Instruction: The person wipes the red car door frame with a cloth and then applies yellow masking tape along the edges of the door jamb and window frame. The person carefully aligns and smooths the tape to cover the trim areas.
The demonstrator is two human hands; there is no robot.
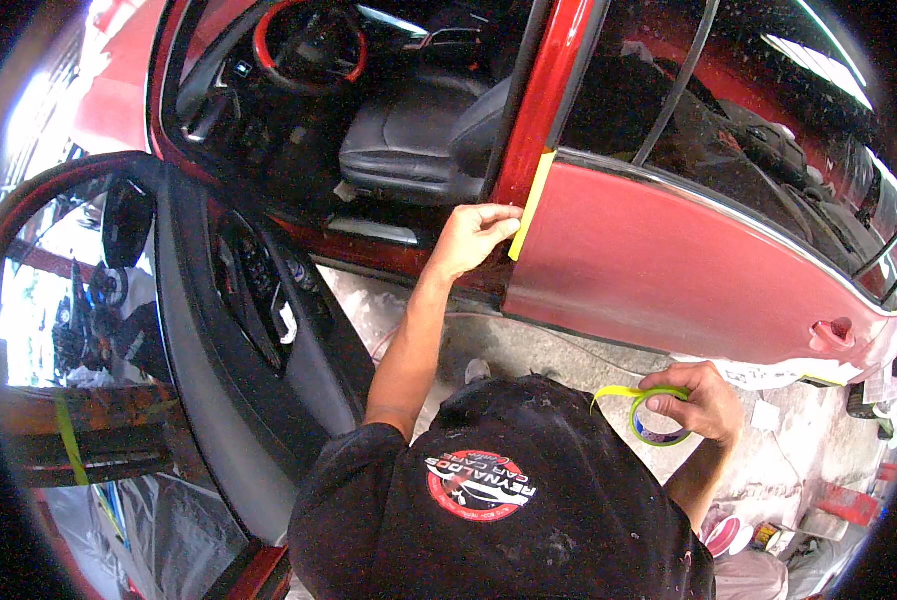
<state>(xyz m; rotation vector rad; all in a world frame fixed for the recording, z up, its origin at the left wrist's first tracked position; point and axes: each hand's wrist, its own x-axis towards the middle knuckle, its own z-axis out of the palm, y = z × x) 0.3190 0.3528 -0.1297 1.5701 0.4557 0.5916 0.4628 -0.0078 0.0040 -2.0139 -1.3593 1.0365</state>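
A strip of yellow masking tape runs along the front edge of the sanded red rear door. My left hand is at the strip's lower part, thumb and fingertips pinched together against its edge. To the right, apart from the door, my right hand grips a roll of yellow-green masking tape, thumb over its ring. A short loose tail of tape sticks out from the roll toward the left.
The black-trimmed front door stands swung out on the left. Behind it are the driver's seat and a red-and-black steering wheel. White masking paper hangs under the rear door. A red box and other items lie at the lower right.
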